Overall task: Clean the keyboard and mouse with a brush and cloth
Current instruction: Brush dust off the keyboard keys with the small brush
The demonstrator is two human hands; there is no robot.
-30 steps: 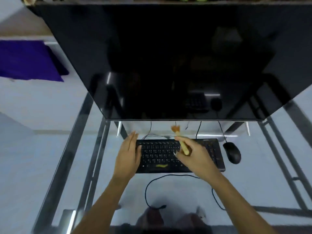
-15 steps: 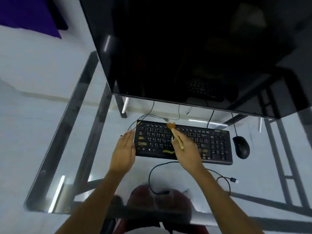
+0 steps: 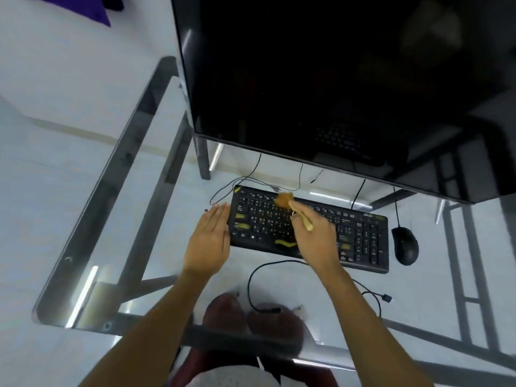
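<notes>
Cable (image 3: 252, 286) lay nearest on the glass worktop (image 3: 156, 277), loose plug end by the front edge. Left hand (image 3: 208, 241) sat flat, fingers straight, against the keyboard (image 3: 363, 238) left end, bracing it as it had a second earlier. Right hand (image 3: 314, 237) gripped the brush (image 3: 293, 206); bristles had shifted from behind the keyboard onto the top key rows, left of centre. Judgement: brushing had properly started, most keys still to do. Mouse (image 3: 405, 245) sat untouched just right of the keyboard. No cloth was visible. Monitor (image 3: 335, 79) loomed behind, dark.
</notes>
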